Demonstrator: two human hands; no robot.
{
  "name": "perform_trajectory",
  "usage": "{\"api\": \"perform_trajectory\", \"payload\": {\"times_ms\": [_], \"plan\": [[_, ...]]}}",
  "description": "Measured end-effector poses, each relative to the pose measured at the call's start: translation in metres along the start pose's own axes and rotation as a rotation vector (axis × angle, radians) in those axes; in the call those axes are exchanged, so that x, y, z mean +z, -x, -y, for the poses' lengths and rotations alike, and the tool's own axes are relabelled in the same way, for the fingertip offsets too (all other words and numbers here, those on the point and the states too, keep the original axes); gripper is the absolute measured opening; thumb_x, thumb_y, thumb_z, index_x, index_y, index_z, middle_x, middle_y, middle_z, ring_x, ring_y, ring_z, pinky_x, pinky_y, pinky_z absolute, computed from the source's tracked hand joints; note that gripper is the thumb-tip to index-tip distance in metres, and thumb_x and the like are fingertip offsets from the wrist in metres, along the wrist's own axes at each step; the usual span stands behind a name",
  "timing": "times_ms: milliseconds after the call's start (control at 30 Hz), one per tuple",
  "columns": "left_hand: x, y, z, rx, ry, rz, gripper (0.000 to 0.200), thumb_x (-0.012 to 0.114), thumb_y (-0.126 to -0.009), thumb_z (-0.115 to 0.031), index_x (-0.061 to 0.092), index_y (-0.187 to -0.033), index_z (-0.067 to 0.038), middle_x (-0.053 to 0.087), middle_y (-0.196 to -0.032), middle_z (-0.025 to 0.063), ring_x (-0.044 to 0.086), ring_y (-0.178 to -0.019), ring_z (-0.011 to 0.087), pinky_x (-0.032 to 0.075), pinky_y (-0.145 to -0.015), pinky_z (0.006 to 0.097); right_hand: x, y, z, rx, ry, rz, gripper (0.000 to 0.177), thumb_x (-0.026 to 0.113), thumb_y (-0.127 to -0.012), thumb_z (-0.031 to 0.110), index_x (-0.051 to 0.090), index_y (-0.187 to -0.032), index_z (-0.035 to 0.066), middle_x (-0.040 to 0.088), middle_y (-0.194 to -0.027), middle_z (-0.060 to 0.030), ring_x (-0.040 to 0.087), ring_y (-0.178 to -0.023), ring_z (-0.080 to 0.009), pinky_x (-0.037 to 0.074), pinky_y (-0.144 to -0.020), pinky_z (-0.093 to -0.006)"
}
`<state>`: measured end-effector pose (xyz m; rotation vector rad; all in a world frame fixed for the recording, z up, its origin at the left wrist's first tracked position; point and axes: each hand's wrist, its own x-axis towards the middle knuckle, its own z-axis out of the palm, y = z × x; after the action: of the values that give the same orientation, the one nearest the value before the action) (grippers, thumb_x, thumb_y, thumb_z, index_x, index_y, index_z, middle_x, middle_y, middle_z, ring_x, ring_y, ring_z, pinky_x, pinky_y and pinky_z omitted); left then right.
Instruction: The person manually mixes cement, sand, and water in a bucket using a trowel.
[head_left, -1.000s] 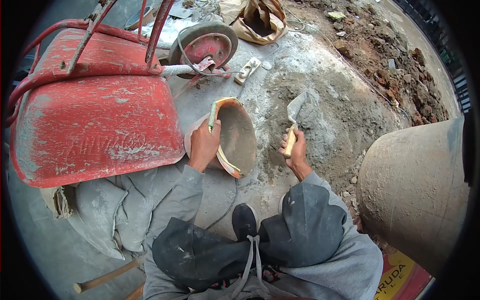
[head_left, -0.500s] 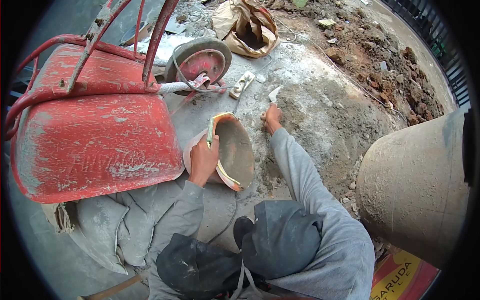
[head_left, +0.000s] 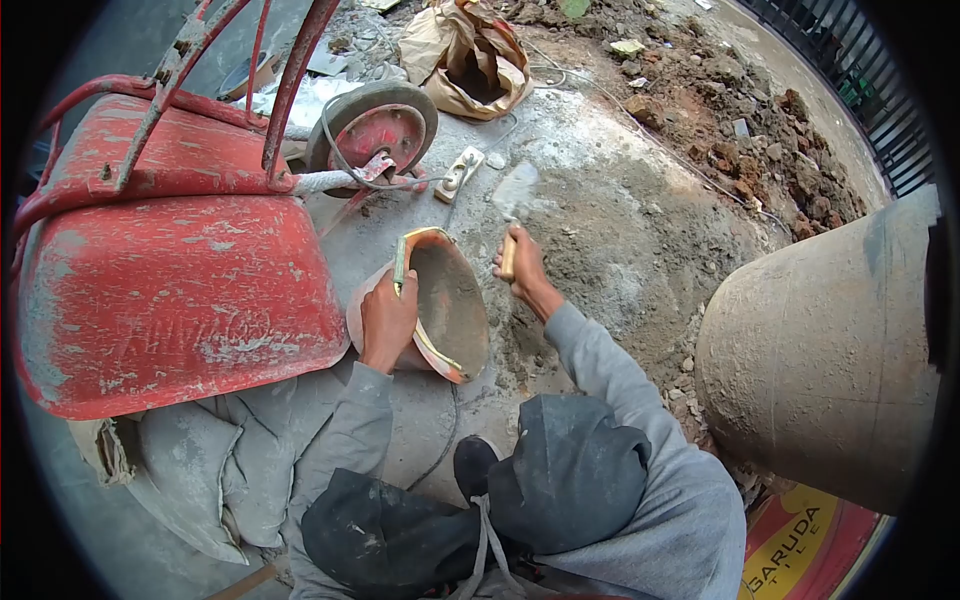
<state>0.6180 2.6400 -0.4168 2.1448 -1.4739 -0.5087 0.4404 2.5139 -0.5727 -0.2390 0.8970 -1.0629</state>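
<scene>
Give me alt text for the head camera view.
A crouching person's left hand tilts an orange bucket by its rim while the right hand holds a trowel over a grey mortar pile. An overturned red wheelbarrow lies to the left.

Only word I can actually read is "GARUDA", on the yellow and red pack near right. Smaller letters under it are too cut off.

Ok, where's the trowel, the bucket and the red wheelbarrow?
trowel (head_left: 516,192), head view, on its grey blade.
bucket (head_left: 452,300), head view, on its inside wall.
wheelbarrow (head_left: 170,300), head view, on its red tub.
</scene>
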Motion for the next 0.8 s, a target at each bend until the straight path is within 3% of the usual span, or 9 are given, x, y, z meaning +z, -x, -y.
{"api": "perform_trajectory", "payload": {"times_ms": [167,233,300,400,600,667,733,767,800], "plan": [[0.003,0.008,0.010,-0.026,-0.044,-0.002,0.038,0.050,-0.096,-0.032,0.063,-0.107,0.003,0.066,-0.090,0.0273,0.064,-0.083,0.0460,0.048,-0.072,0.0515,0.007,-0.131,-0.006,0.139,0.374,-0.117,0.027,0.054,-0.094,0.027,0.047,-0.102,0.002,0.051,-0.075,-0.0096,0.052,-0.052,-0.0199,0.046,-0.042,-0.0355],[0.006,0.014,0.012,0.011,0.069,-0.056,0.036,0.053,-0.096,-0.033,0.064,-0.100,0.001,0.065,-0.078,0.0227,0.066,-0.075,0.0391,0.047,-0.066,0.0471,-0.008,-0.166,-0.008,0.028,0.347,-0.234,0.030,0.054,-0.095,0.030,0.048,-0.102,0.002,0.049,-0.071,-0.0086,0.051,-0.052,-0.0216,0.046,-0.043,-0.0374],[0.010,0.019,0.010,-0.038,0.225,-0.033,0.039,0.053,-0.097,-0.033,0.061,-0.117,0.000,0.067,-0.084,0.0224,0.068,-0.081,0.0364,0.051,-0.071,0.0447,-0.091,-0.288,-0.033,-0.144,0.338,-0.288,0.028,0.050,-0.096,0.036,0.054,-0.088,0.010,0.049,-0.067,-0.0047,0.049,-0.054,-0.0211,0.043,-0.048,-0.0387],[0.004,0.026,0.010,-0.027,0.255,-0.077,0.044,0.054,-0.092,-0.028,0.053,-0.131,-0.007,0.066,-0.094,0.0272,0.064,-0.087,0.0444,0.051,-0.076,0.0483,-0.041,-0.223,0.004,-0.051,0.450,-0.106,0.027,0.054,-0.093,0.036,0.059,-0.077,0.014,0.054,-0.066,-0.0010,0.049,-0.054,-0.0166,0.037,-0.044,-0.0362],[-0.002,0.023,0.010,-0.062,0.218,-0.043,0.051,0.049,-0.089,-0.021,0.045,-0.140,-0.013,0.061,-0.116,0.0281,0.060,-0.107,0.0426,0.046,-0.094,0.0496,-0.025,-0.154,0.046,-0.161,1.056,-0.634,0.033,0.075,-0.082,0.022,0.069,-0.095,-0.008,0.070,-0.085,-0.0138,0.066,-0.069,-0.0260,0.053,-0.060,-0.0421],[-0.008,0.020,0.004,-0.035,0.253,-0.043,0.047,0.047,-0.090,-0.021,0.047,-0.136,-0.013,0.062,-0.116,0.0249,0.061,-0.106,0.0405,0.047,-0.094,0.0488,-0.017,-0.073,0.071,-0.102,-0.226,-0.338,0.039,0.049,-0.093,0.030,0.066,-0.095,-0.004,0.067,-0.083,-0.0136,0.063,-0.068,-0.0246,0.053,-0.061,-0.0431],[-0.011,0.014,-0.003,-0.108,0.290,0.010,0.034,0.052,-0.089,-0.024,0.060,-0.118,-0.006,0.067,-0.097,0.0231,0.066,-0.089,0.0407,0.052,-0.079,0.0484,-0.087,-0.033,0.066,-0.085,-0.384,0.225,0.035,0.043,-0.094,0.036,0.054,-0.073,0.010,0.053,-0.065,-0.0049,0.052,-0.056,-0.0175,0.049,-0.054,-0.0359],[0.007,0.005,0.008,-0.115,0.240,0.006,0.033,0.057,-0.089,-0.026,0.062,-0.110,-0.002,0.068,-0.091,0.0231,0.068,-0.085,0.0388,0.053,-0.073,0.0466,-0.060,0.028,0.073,-0.036,-0.280,0.132,0.038,0.047,-0.096,0.038,0.051,-0.073,0.009,0.052,-0.063,-0.0035,0.051,-0.055,-0.0151,0.047,-0.049,-0.0314],[0.006,0.005,0.006,-0.100,0.316,0.052,0.034,0.059,-0.089,-0.027,0.062,-0.109,0.000,0.068,-0.092,0.0234,0.068,-0.086,0.0375,0.053,-0.072,0.0450,-0.062,0.054,0.081,0.314,-0.605,0.365,0.038,0.052,-0.097,0.038,0.048,-0.073,0.009,0.050,-0.061,-0.0018,0.048,-0.050,-0.0121,0.042,-0.043,-0.0249]]}}
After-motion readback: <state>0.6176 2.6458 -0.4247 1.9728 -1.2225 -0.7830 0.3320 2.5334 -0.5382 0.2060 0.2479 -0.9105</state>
